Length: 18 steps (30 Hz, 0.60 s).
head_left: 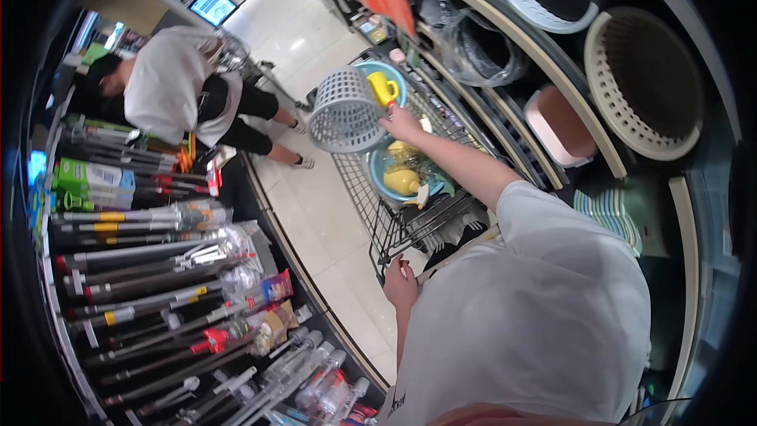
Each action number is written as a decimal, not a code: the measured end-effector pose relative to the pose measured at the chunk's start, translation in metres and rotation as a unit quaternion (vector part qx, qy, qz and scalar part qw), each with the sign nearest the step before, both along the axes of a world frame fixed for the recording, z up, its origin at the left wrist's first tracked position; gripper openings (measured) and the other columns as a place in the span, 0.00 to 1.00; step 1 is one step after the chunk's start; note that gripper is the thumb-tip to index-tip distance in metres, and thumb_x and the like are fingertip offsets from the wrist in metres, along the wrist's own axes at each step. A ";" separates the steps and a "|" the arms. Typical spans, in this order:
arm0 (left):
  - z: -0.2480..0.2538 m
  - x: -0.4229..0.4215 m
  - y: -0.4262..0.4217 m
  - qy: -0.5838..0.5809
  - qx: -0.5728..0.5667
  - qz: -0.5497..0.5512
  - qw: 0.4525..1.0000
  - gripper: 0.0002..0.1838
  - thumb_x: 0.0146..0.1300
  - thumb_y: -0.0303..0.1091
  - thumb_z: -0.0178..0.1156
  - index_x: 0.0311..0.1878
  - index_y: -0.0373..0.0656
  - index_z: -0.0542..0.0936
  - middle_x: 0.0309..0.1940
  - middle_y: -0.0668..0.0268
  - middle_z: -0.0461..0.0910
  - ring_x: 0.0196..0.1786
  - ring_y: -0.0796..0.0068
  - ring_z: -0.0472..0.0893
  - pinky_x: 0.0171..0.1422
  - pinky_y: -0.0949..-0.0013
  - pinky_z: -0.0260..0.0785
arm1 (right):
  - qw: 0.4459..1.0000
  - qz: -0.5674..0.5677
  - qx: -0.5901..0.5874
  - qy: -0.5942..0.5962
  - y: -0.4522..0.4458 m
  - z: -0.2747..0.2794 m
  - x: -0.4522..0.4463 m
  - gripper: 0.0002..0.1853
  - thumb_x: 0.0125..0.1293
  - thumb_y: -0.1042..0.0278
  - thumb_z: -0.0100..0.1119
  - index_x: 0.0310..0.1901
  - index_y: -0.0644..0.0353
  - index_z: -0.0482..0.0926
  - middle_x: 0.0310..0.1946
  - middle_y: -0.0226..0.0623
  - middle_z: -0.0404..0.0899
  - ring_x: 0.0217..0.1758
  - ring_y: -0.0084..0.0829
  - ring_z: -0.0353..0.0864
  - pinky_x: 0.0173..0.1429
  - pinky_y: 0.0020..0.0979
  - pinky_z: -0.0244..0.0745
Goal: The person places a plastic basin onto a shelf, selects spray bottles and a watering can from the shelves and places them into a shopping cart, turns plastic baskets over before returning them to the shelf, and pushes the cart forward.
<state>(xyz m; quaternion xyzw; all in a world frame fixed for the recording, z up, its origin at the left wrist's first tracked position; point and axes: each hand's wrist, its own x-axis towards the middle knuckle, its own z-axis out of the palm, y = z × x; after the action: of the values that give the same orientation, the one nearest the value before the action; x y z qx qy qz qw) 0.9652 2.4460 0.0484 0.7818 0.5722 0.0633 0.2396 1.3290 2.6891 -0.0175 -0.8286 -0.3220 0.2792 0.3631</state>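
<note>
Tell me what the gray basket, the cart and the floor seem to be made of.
Gray basket: likely molded plastic with a dull finish, judging by its even rows of holes and uniform color.
Cart: apparently metal wire, from the thin crossing bars; coating unclear.
Floor: glossy tile, ceramic or stone, with straight joints and reflections.

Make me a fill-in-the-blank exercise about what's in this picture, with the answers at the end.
The perforated basket by my right hand is ____ in colour.
The wire cart carries round basins coloured ____.
The spray bottle in the nearer basin has a ____ body.
The other person wears a white top and ____ shorts.

Missing words: grey; blue; yellow; black.
</note>
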 end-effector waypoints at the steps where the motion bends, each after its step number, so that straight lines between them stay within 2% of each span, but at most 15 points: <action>1: 0.003 0.000 0.001 -0.005 -0.024 -0.005 1.000 0.15 0.77 0.37 0.57 0.60 0.47 0.84 0.46 0.62 0.89 0.50 0.60 0.86 0.52 0.58 0.78 | 0.997 -0.007 0.051 0.055 -0.020 0.009 0.001 0.27 0.69 0.47 0.69 0.55 0.64 0.80 0.50 0.52 0.87 0.55 0.50 0.88 0.60 0.47 0.81; 2: 0.003 -0.001 0.001 -0.007 -0.030 -0.030 0.999 0.15 0.77 0.37 0.57 0.60 0.47 0.84 0.46 0.62 0.89 0.50 0.60 0.86 0.52 0.58 0.78 | 0.989 -0.015 0.105 0.108 -0.046 0.024 0.002 0.24 0.69 0.48 0.69 0.51 0.64 0.82 0.47 0.51 0.88 0.52 0.49 0.89 0.57 0.46 0.82; 4: 0.000 -0.005 0.002 -0.081 -0.102 0.001 0.991 0.14 0.77 0.35 0.56 0.60 0.45 0.84 0.48 0.63 0.89 0.50 0.63 0.86 0.51 0.61 0.78 | 0.976 -0.061 0.170 0.120 -0.107 0.066 0.005 0.19 0.70 0.52 0.69 0.45 0.64 0.83 0.40 0.48 0.88 0.45 0.44 0.89 0.51 0.43 0.81; 5: 0.000 -0.005 0.003 -0.089 -0.114 -0.011 0.989 0.14 0.78 0.33 0.56 0.61 0.44 0.83 0.49 0.64 0.90 0.49 0.64 0.86 0.51 0.63 0.78 | 0.975 -0.073 0.182 0.105 -0.138 0.081 0.013 0.17 0.72 0.55 0.68 0.46 0.64 0.83 0.37 0.44 0.88 0.42 0.39 0.89 0.48 0.39 0.81; 8: 0.002 0.001 0.008 -0.112 -0.136 -0.057 0.983 0.14 0.78 0.31 0.56 0.60 0.42 0.83 0.49 0.62 0.89 0.50 0.63 0.87 0.52 0.63 0.79 | 0.966 -0.150 0.195 0.082 -0.240 0.123 0.036 0.15 0.75 0.57 0.65 0.46 0.64 0.83 0.35 0.40 0.88 0.38 0.37 0.88 0.45 0.36 0.80; 10: 0.006 0.013 0.017 -0.111 -0.150 -0.089 0.978 0.13 0.78 0.30 0.56 0.60 0.40 0.84 0.49 0.59 0.89 0.52 0.63 0.87 0.53 0.64 0.80 | 0.944 -0.231 0.213 0.107 -0.307 0.146 0.055 0.16 0.78 0.57 0.62 0.46 0.65 0.82 0.33 0.39 0.87 0.34 0.35 0.87 0.43 0.34 0.79; 12: 0.017 0.029 0.022 -0.110 -0.158 -0.131 0.973 0.13 0.78 0.30 0.55 0.59 0.39 0.84 0.49 0.59 0.89 0.52 0.63 0.87 0.53 0.63 0.80 | 0.937 -0.294 0.189 -0.029 -0.370 0.181 0.071 0.17 0.79 0.56 0.61 0.45 0.66 0.84 0.31 0.42 0.88 0.32 0.34 0.88 0.40 0.34 0.79; 16: 0.012 0.056 0.029 -0.152 -0.156 -0.201 0.955 0.13 0.79 0.28 0.54 0.58 0.37 0.84 0.49 0.58 0.88 0.51 0.61 0.87 0.55 0.62 0.79 | 0.888 -0.433 0.085 -0.126 -0.450 0.258 0.084 0.27 0.79 0.46 0.58 0.38 0.66 0.88 0.23 0.47 0.87 0.30 0.42 0.90 0.40 0.37 0.81; 18: 0.008 0.070 0.029 -0.164 -0.158 -0.216 0.950 0.13 0.79 0.29 0.55 0.58 0.38 0.84 0.48 0.58 0.88 0.51 0.59 0.87 0.56 0.61 0.78 | 0.870 -0.480 0.033 -0.106 -0.470 0.277 0.094 0.32 0.79 0.39 0.54 0.37 0.67 0.88 0.21 0.45 0.85 0.29 0.45 0.90 0.41 0.40 0.81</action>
<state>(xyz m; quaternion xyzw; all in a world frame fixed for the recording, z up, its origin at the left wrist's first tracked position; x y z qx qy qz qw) 1.0350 2.4752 0.0564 0.8177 0.3455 0.0461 0.4581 1.4228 2.2193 0.2595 -0.8933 0.0702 -0.0296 0.4430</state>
